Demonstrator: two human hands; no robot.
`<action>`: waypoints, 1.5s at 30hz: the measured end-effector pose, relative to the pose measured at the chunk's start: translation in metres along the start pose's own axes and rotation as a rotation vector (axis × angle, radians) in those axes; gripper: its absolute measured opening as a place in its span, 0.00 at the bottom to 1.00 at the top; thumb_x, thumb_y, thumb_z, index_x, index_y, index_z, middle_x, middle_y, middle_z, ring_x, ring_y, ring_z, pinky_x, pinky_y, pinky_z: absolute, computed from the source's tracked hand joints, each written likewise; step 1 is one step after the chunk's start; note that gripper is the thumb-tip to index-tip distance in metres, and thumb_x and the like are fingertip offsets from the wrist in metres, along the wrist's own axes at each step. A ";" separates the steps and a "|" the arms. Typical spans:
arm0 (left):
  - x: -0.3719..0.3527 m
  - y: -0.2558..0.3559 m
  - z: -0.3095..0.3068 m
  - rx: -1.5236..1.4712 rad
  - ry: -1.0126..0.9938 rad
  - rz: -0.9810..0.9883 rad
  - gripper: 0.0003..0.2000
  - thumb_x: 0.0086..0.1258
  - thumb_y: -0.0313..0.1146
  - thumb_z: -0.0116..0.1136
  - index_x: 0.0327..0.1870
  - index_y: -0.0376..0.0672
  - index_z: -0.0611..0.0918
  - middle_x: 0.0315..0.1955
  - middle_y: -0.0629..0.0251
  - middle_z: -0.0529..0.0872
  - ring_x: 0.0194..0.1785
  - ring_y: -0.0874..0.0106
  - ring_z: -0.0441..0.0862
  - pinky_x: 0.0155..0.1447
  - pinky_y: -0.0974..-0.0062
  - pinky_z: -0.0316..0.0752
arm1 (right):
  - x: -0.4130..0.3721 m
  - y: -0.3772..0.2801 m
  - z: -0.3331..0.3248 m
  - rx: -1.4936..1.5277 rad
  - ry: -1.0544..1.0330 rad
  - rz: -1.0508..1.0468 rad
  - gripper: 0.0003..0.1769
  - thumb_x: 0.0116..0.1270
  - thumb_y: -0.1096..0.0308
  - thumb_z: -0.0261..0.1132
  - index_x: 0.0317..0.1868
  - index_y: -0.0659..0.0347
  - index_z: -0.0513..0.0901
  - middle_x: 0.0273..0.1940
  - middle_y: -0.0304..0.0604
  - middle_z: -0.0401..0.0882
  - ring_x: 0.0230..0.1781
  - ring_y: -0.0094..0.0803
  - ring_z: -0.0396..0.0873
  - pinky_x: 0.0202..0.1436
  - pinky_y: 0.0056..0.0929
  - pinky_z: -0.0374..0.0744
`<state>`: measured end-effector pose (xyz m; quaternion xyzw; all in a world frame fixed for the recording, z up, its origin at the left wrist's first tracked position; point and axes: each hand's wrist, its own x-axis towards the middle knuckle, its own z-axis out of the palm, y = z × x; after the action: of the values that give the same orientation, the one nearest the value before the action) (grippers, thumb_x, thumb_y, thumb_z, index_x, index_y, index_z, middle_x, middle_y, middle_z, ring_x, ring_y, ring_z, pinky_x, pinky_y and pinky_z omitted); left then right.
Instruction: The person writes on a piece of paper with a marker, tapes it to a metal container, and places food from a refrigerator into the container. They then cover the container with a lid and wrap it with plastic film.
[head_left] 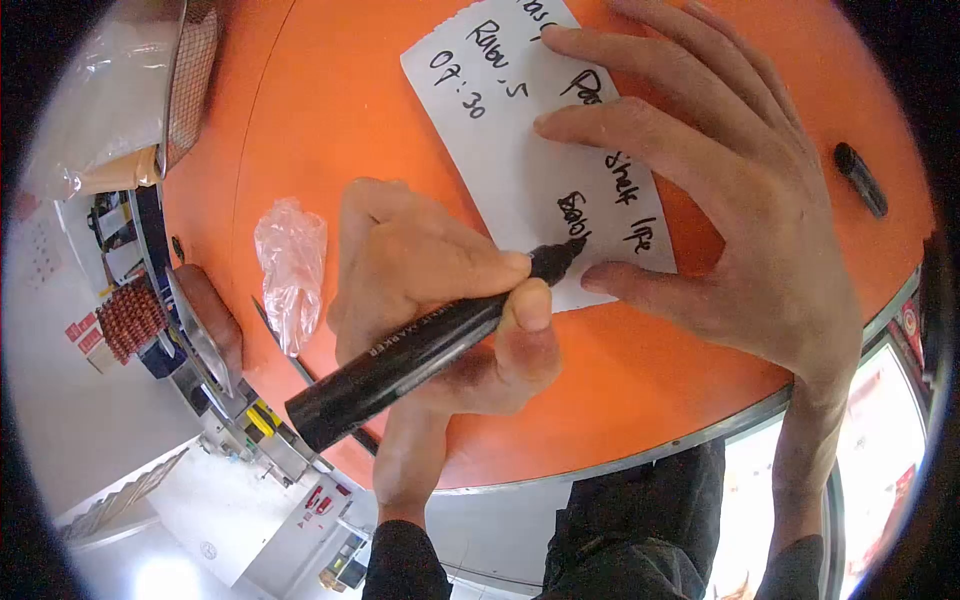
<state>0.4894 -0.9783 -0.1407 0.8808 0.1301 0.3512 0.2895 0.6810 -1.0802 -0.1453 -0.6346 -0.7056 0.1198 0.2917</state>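
A thick black marker (400, 365) is gripped in my left hand (430, 290), its barrel slanting up to the right. Its tip touches a white paper slip (520, 180) beside the end of a handwritten word. Black handwriting covers parts of the slip, including "07:30" and "shelf life". My right hand (730, 180) lies palm down over the slip's right part, fingers and thumb spread, hiding some of the writing. To the right of that hand, a black marker cap (861, 180) lies on the orange table (640, 370).
A crumpled clear plastic bag (290, 270) lies left of my left hand. A thin dark object (280, 335) is partly hidden behind the marker. At the far left stand a wire-mesh basket (192, 85) and a large clear plastic bag (105, 100).
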 end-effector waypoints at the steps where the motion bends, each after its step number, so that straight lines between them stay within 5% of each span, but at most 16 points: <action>1: -0.002 0.001 0.001 0.001 0.012 -0.021 0.12 0.60 0.38 0.65 0.32 0.43 0.74 0.19 0.69 0.74 0.22 0.77 0.64 0.28 0.76 0.58 | 0.000 0.000 0.000 -0.003 0.001 -0.003 0.27 0.67 0.39 0.60 0.58 0.45 0.78 0.68 0.44 0.66 0.73 0.45 0.57 0.75 0.54 0.56; 5: -0.003 0.007 0.001 -0.023 0.068 -0.117 0.10 0.59 0.37 0.70 0.28 0.46 0.79 0.20 0.73 0.78 0.26 0.73 0.72 0.32 0.77 0.64 | 0.000 0.001 0.001 0.007 -0.002 -0.002 0.27 0.67 0.39 0.60 0.58 0.45 0.78 0.68 0.44 0.66 0.74 0.45 0.57 0.76 0.54 0.56; 8: -0.003 0.001 -0.001 -0.040 -0.039 -0.035 0.13 0.61 0.40 0.65 0.34 0.43 0.74 0.18 0.71 0.73 0.22 0.78 0.64 0.27 0.78 0.57 | 0.000 0.002 0.001 0.010 -0.002 -0.005 0.27 0.67 0.39 0.60 0.58 0.45 0.78 0.68 0.44 0.66 0.74 0.45 0.56 0.76 0.54 0.55; 24: -0.008 0.023 -0.005 0.021 -0.037 -0.130 0.15 0.61 0.44 0.66 0.31 0.45 0.73 0.19 0.72 0.71 0.25 0.77 0.62 0.32 0.74 0.58 | -0.002 0.009 0.003 0.062 0.023 -0.021 0.27 0.66 0.39 0.60 0.58 0.44 0.78 0.68 0.44 0.65 0.75 0.45 0.55 0.77 0.55 0.54; 30: -0.008 0.021 -0.002 -0.011 0.009 -0.146 0.14 0.59 0.43 0.69 0.31 0.46 0.76 0.18 0.73 0.75 0.27 0.76 0.65 0.31 0.75 0.59 | -0.004 0.011 0.009 -0.094 0.115 -0.136 0.30 0.65 0.37 0.60 0.58 0.46 0.78 0.68 0.43 0.66 0.74 0.45 0.57 0.76 0.55 0.56; 32: -0.008 0.023 -0.001 -0.044 0.045 -0.178 0.13 0.57 0.42 0.72 0.29 0.47 0.78 0.18 0.75 0.77 0.26 0.75 0.67 0.30 0.75 0.60 | -0.001 0.002 0.009 -0.232 -0.005 0.028 0.30 0.65 0.36 0.60 0.58 0.47 0.78 0.68 0.43 0.66 0.74 0.45 0.57 0.76 0.56 0.55; 41: -0.012 0.020 0.000 -0.003 -0.010 -0.126 0.13 0.60 0.39 0.66 0.34 0.44 0.74 0.19 0.71 0.73 0.27 0.77 0.63 0.31 0.77 0.57 | 0.001 -0.003 -0.007 -0.050 -0.021 0.019 0.32 0.63 0.35 0.61 0.59 0.46 0.77 0.68 0.44 0.67 0.74 0.46 0.57 0.76 0.57 0.54; 45: -0.009 0.022 0.001 0.022 0.039 -0.177 0.11 0.58 0.39 0.71 0.28 0.48 0.78 0.19 0.75 0.77 0.26 0.74 0.70 0.31 0.77 0.64 | 0.001 -0.004 -0.011 -0.043 -0.042 0.019 0.32 0.63 0.35 0.61 0.60 0.46 0.77 0.68 0.44 0.67 0.74 0.46 0.57 0.76 0.57 0.54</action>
<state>0.4839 -1.0005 -0.1326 0.8620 0.2170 0.3398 0.3074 0.6841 -1.0819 -0.1343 -0.6447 -0.7080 0.1206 0.2618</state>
